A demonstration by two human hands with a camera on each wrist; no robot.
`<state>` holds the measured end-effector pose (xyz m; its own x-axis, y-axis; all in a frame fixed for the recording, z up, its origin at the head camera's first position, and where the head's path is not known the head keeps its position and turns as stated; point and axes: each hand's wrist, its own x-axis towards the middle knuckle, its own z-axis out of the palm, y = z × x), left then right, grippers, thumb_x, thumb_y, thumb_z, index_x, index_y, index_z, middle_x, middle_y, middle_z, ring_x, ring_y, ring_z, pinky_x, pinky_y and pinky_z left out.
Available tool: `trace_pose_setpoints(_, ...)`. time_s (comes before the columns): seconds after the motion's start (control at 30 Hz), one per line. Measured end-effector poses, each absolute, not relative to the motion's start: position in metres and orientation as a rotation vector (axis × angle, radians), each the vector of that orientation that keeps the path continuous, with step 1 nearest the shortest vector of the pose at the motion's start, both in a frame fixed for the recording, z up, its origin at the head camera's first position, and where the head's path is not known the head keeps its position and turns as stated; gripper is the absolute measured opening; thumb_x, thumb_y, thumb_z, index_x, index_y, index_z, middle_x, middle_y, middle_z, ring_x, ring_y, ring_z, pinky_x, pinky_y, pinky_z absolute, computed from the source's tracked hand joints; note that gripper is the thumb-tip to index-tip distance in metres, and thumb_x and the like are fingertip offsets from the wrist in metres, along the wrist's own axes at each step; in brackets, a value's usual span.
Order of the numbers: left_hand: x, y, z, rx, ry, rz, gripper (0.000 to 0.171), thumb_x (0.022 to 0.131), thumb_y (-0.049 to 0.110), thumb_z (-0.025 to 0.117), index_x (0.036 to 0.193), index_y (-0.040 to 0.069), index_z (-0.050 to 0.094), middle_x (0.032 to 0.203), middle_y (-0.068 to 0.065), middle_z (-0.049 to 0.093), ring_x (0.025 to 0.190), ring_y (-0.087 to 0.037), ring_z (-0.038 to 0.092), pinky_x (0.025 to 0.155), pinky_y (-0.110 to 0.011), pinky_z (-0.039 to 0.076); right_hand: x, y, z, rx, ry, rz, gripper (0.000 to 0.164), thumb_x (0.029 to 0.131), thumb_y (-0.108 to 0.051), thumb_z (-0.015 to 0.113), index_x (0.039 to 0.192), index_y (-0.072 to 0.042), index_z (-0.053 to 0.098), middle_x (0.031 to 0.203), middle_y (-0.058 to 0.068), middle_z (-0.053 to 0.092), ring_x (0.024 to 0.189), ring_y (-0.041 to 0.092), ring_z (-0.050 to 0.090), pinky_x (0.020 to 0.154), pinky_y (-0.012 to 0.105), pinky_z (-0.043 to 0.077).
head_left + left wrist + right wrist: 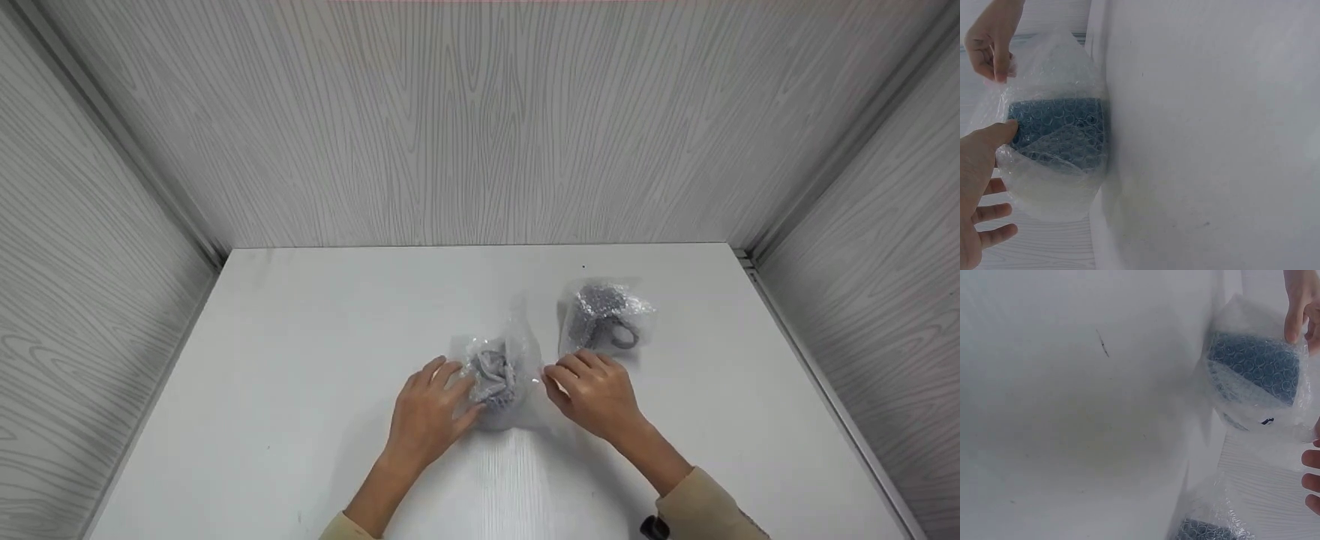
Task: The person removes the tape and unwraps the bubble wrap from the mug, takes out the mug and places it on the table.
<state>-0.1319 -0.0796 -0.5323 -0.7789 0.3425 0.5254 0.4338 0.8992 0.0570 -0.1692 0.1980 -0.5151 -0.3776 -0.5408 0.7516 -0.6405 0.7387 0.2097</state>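
A dark blue-grey object in clear bubble wrap (495,379) stands on the white table between the hands. My left hand (429,411) holds its left side, thumb (1008,132) pressed on the wrap and fingers spread. At the right, my right hand (596,394) pinches the loose edge of the wrap, as the left wrist view shows with its fingertips together. A small black mark (1267,421) shows on the wrap. What the object is stays blurred by the bubbles.
A second bubble-wrapped dark thing (600,311) with a ring-like handle sits just beyond the right hand. Grey wood-grained panels (480,127) enclose the white table (300,337) at the back and both sides.
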Motion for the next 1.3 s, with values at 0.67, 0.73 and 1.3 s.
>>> trace_pose_setpoints(0.67, -0.133, -0.081, -0.535, -0.574, -2.508, -0.266, 0.042, 0.08, 0.05, 0.089, 0.111, 0.024, 0.079, 0.123, -0.002, 0.074, 0.125, -0.028, 0.068, 0.096, -0.041, 0.062, -0.171, 0.228, -0.531, 0.763, -2.145, 0.157, 0.014, 0.076, -0.018, 0.09, 0.083, -0.016, 0.078, 0.076, -0.001, 0.075, 0.069, 0.021, 0.07, 0.059, 0.035, 0.058)
trace_pose_setpoints(0.73, -0.133, -0.081, -0.535, -0.571, -2.51, -0.26, 0.042, 0.08, 0.05, 0.088, 0.111, 0.024, 0.078, 0.123, -0.002, 0.075, 0.126, -0.028, 0.068, 0.096, -0.041, 0.062, -0.172, 0.231, -0.533, 0.737, -2.162, 0.165, 0.013, 0.078, -0.02, 0.089, 0.082, -0.016, 0.077, 0.075, -0.001, 0.075, 0.069, 0.021, 0.071, 0.06, 0.036, 0.059)
trace_pose_setpoints(1.3, -0.133, -0.08, -0.534, -0.563, -2.539, -0.236, 0.041, 0.083, 0.052, 0.085, 0.113, 0.025, 0.078, 0.126, -0.002, 0.075, 0.127, -0.027, 0.067, 0.097, -0.041, 0.061, -0.18, 0.252, -0.553, 0.63, -2.221, 0.147, 0.014, 0.083, -0.021, 0.085, 0.079, -0.014, 0.074, 0.073, 0.001, 0.073, 0.068, 0.023, 0.069, 0.057, 0.039, 0.057)
